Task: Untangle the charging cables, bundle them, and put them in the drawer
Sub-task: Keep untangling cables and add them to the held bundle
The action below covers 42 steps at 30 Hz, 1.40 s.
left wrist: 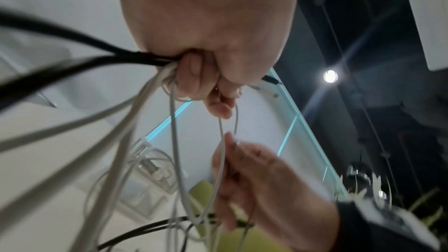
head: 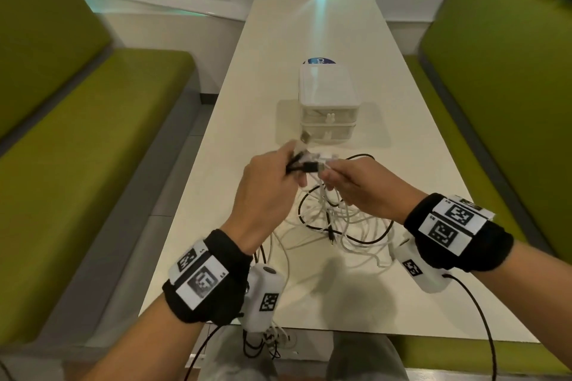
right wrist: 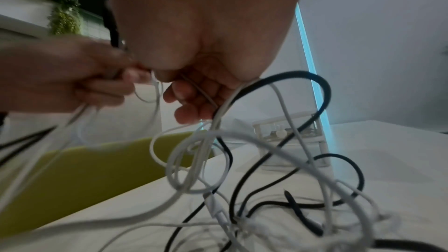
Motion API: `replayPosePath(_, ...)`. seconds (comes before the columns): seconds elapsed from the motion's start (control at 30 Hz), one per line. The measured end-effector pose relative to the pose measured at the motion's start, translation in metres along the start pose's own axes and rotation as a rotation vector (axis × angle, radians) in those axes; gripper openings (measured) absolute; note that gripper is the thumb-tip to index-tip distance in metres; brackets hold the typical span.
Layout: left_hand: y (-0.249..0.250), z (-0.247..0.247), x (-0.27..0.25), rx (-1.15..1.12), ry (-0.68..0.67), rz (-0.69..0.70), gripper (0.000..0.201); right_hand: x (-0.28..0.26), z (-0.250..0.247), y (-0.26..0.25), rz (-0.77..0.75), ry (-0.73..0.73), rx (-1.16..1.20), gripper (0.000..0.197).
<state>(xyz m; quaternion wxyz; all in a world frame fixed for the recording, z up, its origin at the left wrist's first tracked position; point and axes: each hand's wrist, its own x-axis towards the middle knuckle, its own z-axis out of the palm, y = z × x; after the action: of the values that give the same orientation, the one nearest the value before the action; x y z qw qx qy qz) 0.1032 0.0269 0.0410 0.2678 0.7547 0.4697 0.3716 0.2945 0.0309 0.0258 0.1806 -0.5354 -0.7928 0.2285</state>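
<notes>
Head view: left hand [head: 266, 192] grips gathered plug ends; right hand [head: 359, 192] pinches white strands of the cables [head: 334, 226], tangled on the table [head: 309, 40] before the closed drawers [head: 328, 120]. Advice: draw out one strand slowly, keeping the ends aligned.

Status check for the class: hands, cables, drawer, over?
Left hand grips cable ends. Right hand pinches a white cable. Cables still tangled on table. Drawer unit shut.

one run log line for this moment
left hand: grips cable ends | right hand: pinches white cable | cables: tangled | drawer box: shut
</notes>
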Motion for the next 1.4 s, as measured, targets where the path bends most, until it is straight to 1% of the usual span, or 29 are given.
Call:
replayPosePath(0.07,0.005,-0.006,0.004,-0.183,0.110,-0.015,0.033,0.000,0.001,0.003,-0.012,0.051,-0.005,0.038)
replayPosePath(0.1,0.008,-0.009,0.005,-0.279,0.158,-0.024,0.034,0.000,0.002,0.004,-0.024,0.085,0.008,0.041)
replayPosePath(0.13,0.011,-0.012,0.006,-0.396,0.199,-0.041,0.035,0.001,0.002,0.004,-0.033,0.111,0.044,0.041)
replayPosePath(0.2,0.018,-0.019,0.008,-0.703,0.280,-0.093,0.035,0.004,0.001,0.003,-0.040,0.127,0.113,0.039)
replayPosePath(0.27,0.020,-0.033,0.012,-0.969,0.360,-0.109,0.031,0.005,0.001,0.005,-0.016,0.091,0.068,0.041)
replayPosePath(0.3,0.018,-0.040,0.015,-1.026,0.383,-0.095,0.030,0.004,0.002,0.008,0.006,0.077,0.027,0.043)
replayPosePath(0.33,0.014,-0.047,0.019,-1.033,0.390,-0.083,0.030,0.003,0.003,0.010,0.020,0.087,0.000,0.044)
replayPosePath(0.4,0.006,-0.054,0.025,-0.932,0.379,-0.107,0.028,0.001,0.006,0.014,0.035,0.125,-0.008,0.046)
replayPosePath(0.5,-0.013,-0.044,0.024,-0.593,0.332,-0.188,0.026,0.001,0.010,0.007,0.016,0.133,0.051,0.045)
replayPosePath(0.57,-0.028,-0.033,0.019,-0.356,0.282,-0.206,0.023,0.003,0.011,0.005,0.026,0.146,0.141,0.042)
replayPosePath(0.63,-0.037,-0.027,0.011,-0.199,0.217,-0.201,0.021,0.003,0.007,0.005,0.063,0.177,0.205,0.041)
replayPosePath(0.67,-0.037,-0.025,0.007,-0.185,0.196,-0.191,0.022,0.003,0.004,0.004,0.082,0.193,0.224,0.042)
replayPosePath(0.73,-0.033,-0.019,0.001,-0.237,0.176,-0.162,0.022,0.004,-0.001,0.003,0.102,0.221,0.226,0.042)
replayPosePath(0.83,-0.020,-0.008,-0.004,-0.225,0.092,-0.112,0.012,0.004,-0.003,0.003,0.097,0.240,0.126,0.040)
replayPosePath(0.87,-0.017,-0.005,-0.004,-0.196,0.047,-0.088,0.013,0.004,-0.002,0.003,0.078,0.227,0.088,0.038)
replayPosePath(0.97,-0.012,0.005,-0.002,-0.085,-0.095,-0.045,0.039,0.000,0.005,-0.005,-0.029,0.173,-0.027,0.035)
replayPosePath(1.0,-0.012,0.008,-0.002,-0.044,-0.127,-0.029,0.039,-0.001,0.007,-0.007,-0.056,0.166,-0.053,0.034)
replayPosePath(1.07,-0.013,0.012,-0.002,0.059,-0.148,-0.005,0.016,-0.004,0.009,-0.008,-0.079,0.140,-0.071,0.027)
replayPosePath(1.1,-0.013,0.012,-0.002,0.099,-0.149,-0.004,0.015,-0.005,0.010,-0.007,-0.076,0.118,-0.078,0.025)
replayPosePath(1.17,-0.013,0.012,-0.001,0.134,-0.157,-0.019,0.031,-0.006,0.011,-0.004,-0.063,0.079,-0.087,0.027)
replayPosePath(1.2,-0.012,0.011,-0.001,0.121,-0.166,-0.023,0.033,-0.006,0.011,-0.004,-0.061,0.075,-0.085,0.028)
replayPosePath(1.27,-0.007,0.007,-0.001,0.082,-0.151,-0.002,0.029,-0.005,0.010,-0.004,-0.071,0.088,-0.060,0.030)
replayPosePath(1.3,-0.006,0.004,-0.001,0.047,-0.110,0.003,0.026,-0.004,0.010,-0.004,-0.082,0.098,-0.041,0.033)
replayPosePath(1.37,-0.008,-0.006,0.003,-0.086,0.036,-0.017,0.023,-0.002,0.009,-0.003,-0.067,0.109,0.010,0.036)
replayPosePath(1.4,-0.010,-0.011,0.006,-0.150,0.104,-0.019,0.019,-0.002,0.008,0.000,-0.048,0.115,0.038,0.035)
